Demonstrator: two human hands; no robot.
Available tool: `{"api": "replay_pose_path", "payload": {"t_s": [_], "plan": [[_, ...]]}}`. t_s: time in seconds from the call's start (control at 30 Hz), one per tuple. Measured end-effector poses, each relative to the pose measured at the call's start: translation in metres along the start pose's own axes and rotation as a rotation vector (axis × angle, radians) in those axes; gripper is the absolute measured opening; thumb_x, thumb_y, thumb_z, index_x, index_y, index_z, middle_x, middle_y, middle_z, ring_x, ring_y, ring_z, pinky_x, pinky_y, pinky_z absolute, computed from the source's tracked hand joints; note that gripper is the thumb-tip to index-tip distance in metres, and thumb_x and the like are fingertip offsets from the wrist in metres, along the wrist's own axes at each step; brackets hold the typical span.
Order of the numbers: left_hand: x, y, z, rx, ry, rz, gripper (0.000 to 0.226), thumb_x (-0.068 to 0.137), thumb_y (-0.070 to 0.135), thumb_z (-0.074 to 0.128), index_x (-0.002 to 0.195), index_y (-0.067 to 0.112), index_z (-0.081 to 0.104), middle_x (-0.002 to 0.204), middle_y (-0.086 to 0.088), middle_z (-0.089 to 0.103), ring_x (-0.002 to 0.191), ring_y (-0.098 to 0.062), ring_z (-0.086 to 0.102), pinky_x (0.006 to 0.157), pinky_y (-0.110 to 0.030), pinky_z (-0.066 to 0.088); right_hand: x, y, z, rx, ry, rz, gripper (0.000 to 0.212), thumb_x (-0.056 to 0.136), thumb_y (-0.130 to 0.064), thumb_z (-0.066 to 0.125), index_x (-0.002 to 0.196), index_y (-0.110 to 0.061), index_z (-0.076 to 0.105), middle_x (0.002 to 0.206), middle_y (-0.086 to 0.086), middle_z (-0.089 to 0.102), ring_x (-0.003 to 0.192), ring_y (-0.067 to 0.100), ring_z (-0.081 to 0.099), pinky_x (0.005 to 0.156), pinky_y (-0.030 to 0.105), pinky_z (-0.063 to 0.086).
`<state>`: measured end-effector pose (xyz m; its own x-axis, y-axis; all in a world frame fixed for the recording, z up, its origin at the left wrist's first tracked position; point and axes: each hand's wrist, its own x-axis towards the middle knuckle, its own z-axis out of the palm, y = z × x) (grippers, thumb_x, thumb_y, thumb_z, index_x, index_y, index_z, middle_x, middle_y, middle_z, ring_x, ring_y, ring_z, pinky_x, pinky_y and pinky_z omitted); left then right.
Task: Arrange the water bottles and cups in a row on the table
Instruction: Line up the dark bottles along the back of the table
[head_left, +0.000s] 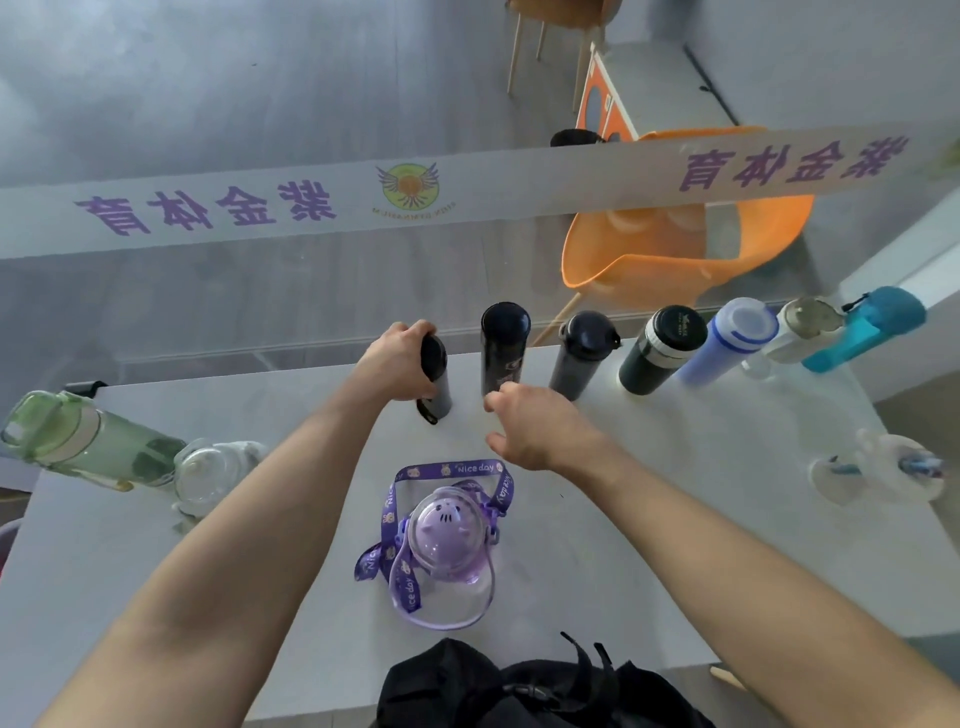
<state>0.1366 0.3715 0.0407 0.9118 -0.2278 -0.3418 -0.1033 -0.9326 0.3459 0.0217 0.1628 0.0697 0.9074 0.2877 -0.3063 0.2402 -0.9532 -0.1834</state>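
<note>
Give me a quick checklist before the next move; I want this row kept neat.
1. Left hand gripping the dark bottle: ok.
2. That bottle standing in line with the black bottle beside it: ok.
3. Right hand free: ok.
4. Bottle released: not ok.
5. Purple bottle, green bottle and glass jar in the row: not ok.
6. Bottle lids tight: cannot tell.

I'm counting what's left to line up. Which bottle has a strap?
The purple cat-lid bottle near the table's front: a purple "Nice day" strap loops around it. It stands apart from the back row.
</note>
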Motion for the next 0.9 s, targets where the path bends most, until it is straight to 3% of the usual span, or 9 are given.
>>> {"api": "replay_pose_path", "payload": {"t_s": [0.23, 0.4, 0.57, 0.77, 0.9], "plan": [[-0.004, -0.001, -0.004, -0.04, -0.028, 0.003, 0.126, 0.064, 0.027, 0.099, 0.165, 0.03, 0.023, 0.143, -0.011, 0.051, 0.13, -0.036, 0.054, 0.097, -0.047, 0.057, -0.01, 0.005, 0.008, 0.021, -0.024, 0.066, 0.045, 0.099, -0.041, 0.069, 0.137, -0.018, 0.066, 0.132, 0.01, 0.07, 0.115, 0.034, 0.071, 0.096, 0.049, 0.062], [-0.009, 0.001, -0.001, -0.044, 0.06, -0.011, 0.095, 0.068, 0.025, 0.093, 0.15, 0.02, 0.046, 0.131, -0.01, 0.058, 0.125, -0.034, 0.054, 0.089, -0.044, 0.056, -0.017, 0.002, 0.004, 0.04, -0.01, 0.048, 0.042, 0.099, -0.039, 0.068, 0.134, -0.016, 0.067, 0.13, 0.011, 0.07, 0.113, 0.036, 0.071, 0.096, 0.049, 0.061], [-0.006, 0.007, 0.001, -0.064, 0.097, -0.03, 0.087, 0.069, 0.023, 0.09, 0.145, 0.019, 0.049, 0.125, -0.01, 0.059, 0.12, -0.034, 0.055, 0.088, -0.043, 0.055, -0.026, 0.004, 0.007, 0.035, -0.006, 0.042, 0.044, 0.099, -0.04, 0.067, 0.134, -0.014, 0.067, 0.13, 0.012, 0.07, 0.113, 0.036, 0.071, 0.097, 0.049, 0.06], [-0.001, 0.002, 0.001, -0.04, 0.1, -0.046, 0.098, 0.07, 0.023, 0.091, 0.155, 0.021, 0.042, 0.134, -0.011, 0.056, 0.126, -0.037, 0.055, 0.085, -0.042, 0.052, -0.035, 0.011, 0.008, 0.062, -0.003, 0.061, 0.044, 0.099, -0.042, 0.068, 0.133, -0.014, 0.067, 0.13, 0.012, 0.071, 0.114, 0.033, 0.071, 0.097, 0.049, 0.061], [-0.008, 0.004, -0.008, -0.023, 0.062, -0.074, 0.131, 0.07, 0.029, 0.097, 0.171, 0.025, 0.014, 0.155, -0.012, 0.047, 0.139, -0.038, 0.051, 0.102, -0.049, 0.055, -0.039, 0.013, 0.009, 0.071, 0.004, 0.053, 0.044, 0.099, -0.042, 0.068, 0.133, -0.014, 0.068, 0.13, 0.012, 0.071, 0.115, 0.034, 0.071, 0.098, 0.049, 0.061]]}}
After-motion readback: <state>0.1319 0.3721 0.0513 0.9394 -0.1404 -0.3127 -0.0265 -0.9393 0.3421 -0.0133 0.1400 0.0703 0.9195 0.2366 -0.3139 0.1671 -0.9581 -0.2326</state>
